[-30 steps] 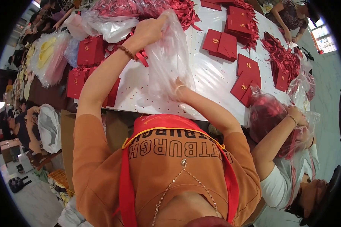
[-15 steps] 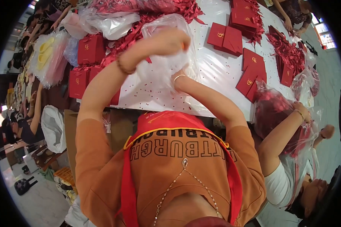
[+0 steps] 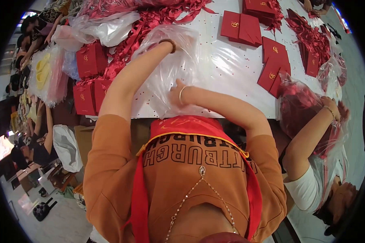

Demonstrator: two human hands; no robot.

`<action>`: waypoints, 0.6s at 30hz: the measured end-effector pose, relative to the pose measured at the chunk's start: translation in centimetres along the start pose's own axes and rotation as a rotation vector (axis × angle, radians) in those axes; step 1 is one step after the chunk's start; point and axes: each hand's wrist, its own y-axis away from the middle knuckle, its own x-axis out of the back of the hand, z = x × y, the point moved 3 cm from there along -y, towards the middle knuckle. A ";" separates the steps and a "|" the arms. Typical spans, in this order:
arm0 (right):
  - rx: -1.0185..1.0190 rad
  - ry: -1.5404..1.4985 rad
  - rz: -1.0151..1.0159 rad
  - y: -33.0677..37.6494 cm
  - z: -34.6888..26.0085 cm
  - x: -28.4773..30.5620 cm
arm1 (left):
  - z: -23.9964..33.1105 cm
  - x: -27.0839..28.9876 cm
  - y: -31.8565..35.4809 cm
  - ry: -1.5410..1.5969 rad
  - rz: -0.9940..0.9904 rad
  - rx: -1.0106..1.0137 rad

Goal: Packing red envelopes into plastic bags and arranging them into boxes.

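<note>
A clear plastic bag (image 3: 158, 69) lies crumpled on the white-covered table in front of me. My left hand (image 3: 185, 42), past its dark beaded bracelet, reaches to the bag's far part; the fingers are blurred behind the film, so their pose is unclear. Nearer the table's front edge, my right hand (image 3: 177, 92), with a light bangle at the wrist, is closed on the near part of the same bag. Its thumb points up and away from me. I see nothing red inside this bag.
Red gift bags (image 3: 241, 29) with ribbons lie right of the plastic; more red bags (image 3: 91, 59) stand left beside loose red ribbons (image 3: 136, 48). Yellow shoes in clear wrapping (image 3: 43, 69) sit farther left. At right, a co-worker's hands (image 3: 330, 105) handle a clear bag of red items (image 3: 298, 107).
My left hand, raised and blurred before, has gone lower onto the bag's far part. My right hand has moved left and nearer to me, and the bag lies more spread out.
</note>
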 end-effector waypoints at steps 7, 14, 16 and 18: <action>-0.012 -0.013 0.017 -2.7 4.1 -3.7 | 8.9 2.5 11.9 -0.047 -0.497 0.141; 0.072 -0.254 -0.089 2.2 4.8 -0.3 | 5.2 -1.0 18.1 -0.470 -0.787 -0.145; -0.005 -0.368 -0.046 4.1 5.6 0.2 | 5.3 -0.3 15.4 -0.485 -0.829 -0.224; 0.077 -0.499 -0.031 2.9 6.1 1.5 | 5.8 1.4 15.1 -0.116 -0.770 0.116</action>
